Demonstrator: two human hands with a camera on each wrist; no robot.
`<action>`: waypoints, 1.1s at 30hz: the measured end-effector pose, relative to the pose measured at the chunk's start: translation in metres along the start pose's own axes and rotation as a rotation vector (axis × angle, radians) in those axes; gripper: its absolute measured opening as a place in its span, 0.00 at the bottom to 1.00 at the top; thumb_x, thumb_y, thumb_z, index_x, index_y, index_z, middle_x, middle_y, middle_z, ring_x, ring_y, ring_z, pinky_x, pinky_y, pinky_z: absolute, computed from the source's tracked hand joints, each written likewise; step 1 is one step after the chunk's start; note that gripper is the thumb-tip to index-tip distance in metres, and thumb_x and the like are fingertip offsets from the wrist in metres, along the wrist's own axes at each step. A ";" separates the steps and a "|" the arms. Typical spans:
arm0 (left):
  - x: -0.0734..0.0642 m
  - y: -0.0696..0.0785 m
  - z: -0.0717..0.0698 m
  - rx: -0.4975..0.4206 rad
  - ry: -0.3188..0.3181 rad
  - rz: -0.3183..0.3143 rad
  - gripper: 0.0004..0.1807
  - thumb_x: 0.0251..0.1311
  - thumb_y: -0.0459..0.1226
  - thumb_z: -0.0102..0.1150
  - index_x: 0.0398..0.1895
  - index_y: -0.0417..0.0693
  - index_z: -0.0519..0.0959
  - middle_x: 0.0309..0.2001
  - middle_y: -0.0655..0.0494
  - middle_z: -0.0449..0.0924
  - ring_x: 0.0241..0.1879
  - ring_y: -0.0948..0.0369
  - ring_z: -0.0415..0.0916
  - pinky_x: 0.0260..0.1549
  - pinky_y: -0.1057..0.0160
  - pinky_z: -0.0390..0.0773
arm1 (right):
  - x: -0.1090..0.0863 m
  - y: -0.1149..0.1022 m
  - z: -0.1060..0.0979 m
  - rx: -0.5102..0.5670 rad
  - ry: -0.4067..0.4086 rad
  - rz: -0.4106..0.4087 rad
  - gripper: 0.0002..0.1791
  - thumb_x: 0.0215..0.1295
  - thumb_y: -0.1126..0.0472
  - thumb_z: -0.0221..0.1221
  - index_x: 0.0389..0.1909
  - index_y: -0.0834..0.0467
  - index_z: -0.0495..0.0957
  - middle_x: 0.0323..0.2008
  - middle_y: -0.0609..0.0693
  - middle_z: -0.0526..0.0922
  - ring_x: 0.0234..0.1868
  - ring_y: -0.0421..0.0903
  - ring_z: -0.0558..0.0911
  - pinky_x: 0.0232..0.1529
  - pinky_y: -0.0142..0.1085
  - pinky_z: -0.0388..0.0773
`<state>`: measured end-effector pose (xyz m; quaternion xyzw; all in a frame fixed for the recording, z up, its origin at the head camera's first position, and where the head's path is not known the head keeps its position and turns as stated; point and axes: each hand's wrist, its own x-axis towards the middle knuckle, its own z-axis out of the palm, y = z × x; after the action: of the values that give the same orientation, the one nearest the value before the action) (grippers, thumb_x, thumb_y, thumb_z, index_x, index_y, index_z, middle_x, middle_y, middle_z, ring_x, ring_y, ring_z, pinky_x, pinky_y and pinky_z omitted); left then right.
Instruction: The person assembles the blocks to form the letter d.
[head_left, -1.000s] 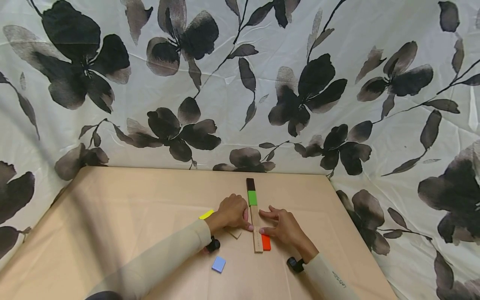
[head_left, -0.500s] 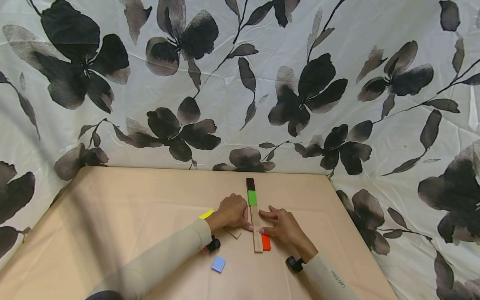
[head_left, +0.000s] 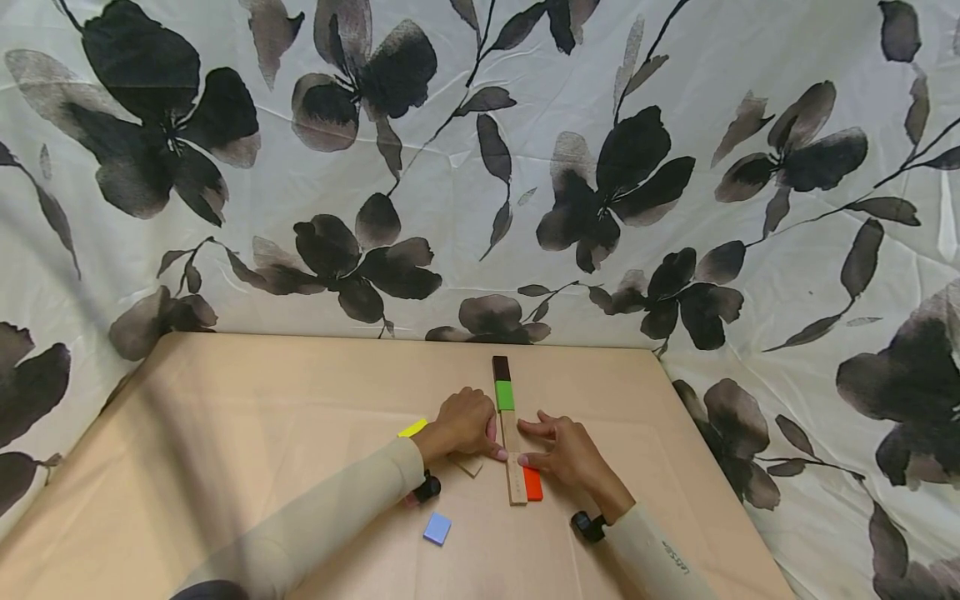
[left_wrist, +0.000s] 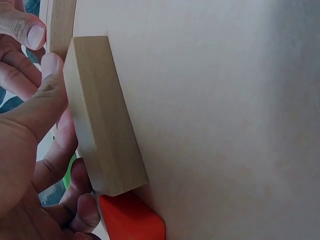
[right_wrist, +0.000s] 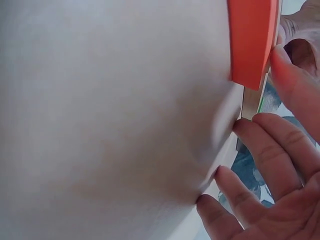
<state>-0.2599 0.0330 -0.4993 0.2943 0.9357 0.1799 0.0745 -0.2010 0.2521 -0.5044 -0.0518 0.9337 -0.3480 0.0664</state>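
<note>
the left hand point(head_left: 467, 423), loosely bent, and the right hand point(head_left: 567, 452), fingers spread, touch thumb-first from either side where two wooden blocks point(head_left: 516, 483) meet end to end on the tabletop point(head_left: 315, 392), neither gripping. a red block point(head_left: 533, 486) lies by the right thumb, while a green block point(head_left: 505, 396) and a black block point(head_left: 501, 368) extend the line beyond the hands. a loose wooden block point(head_left: 472, 466) sits partly beneath the left hand, a yellow block point(head_left: 413, 428) past its wrist, a blue block point(head_left: 437, 529) nearer the person.
</note>
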 end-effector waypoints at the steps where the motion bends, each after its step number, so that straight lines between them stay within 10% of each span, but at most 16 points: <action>1: 0.001 0.000 0.001 0.000 0.002 0.001 0.25 0.43 0.63 0.83 0.14 0.60 0.81 0.30 0.61 0.76 0.34 0.59 0.69 0.32 0.62 0.69 | 0.000 0.000 0.000 -0.003 0.001 0.001 0.35 0.53 0.57 0.81 0.64 0.49 0.84 0.74 0.64 0.73 0.76 0.69 0.70 0.73 0.63 0.68; 20: 0.000 -0.007 -0.007 -0.087 -0.019 0.000 0.21 0.46 0.59 0.83 0.17 0.60 0.82 0.28 0.66 0.77 0.35 0.61 0.70 0.32 0.63 0.70 | 0.002 -0.003 -0.004 0.014 -0.002 -0.020 0.45 0.50 0.49 0.82 0.72 0.46 0.78 0.75 0.59 0.74 0.79 0.65 0.68 0.74 0.61 0.69; 33: -0.023 -0.039 -0.037 -0.179 -0.060 -0.021 0.21 0.48 0.53 0.85 0.38 0.55 0.87 0.38 0.54 0.81 0.43 0.59 0.70 0.45 0.57 0.73 | 0.021 -0.007 -0.017 -0.132 -0.328 -0.297 0.71 0.47 0.43 0.83 0.86 0.55 0.49 0.88 0.57 0.43 0.87 0.64 0.40 0.79 0.69 0.52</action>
<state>-0.2705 -0.0207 -0.4787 0.2822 0.9161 0.2531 0.1306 -0.2240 0.2550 -0.4887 -0.2488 0.9133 -0.2790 0.1620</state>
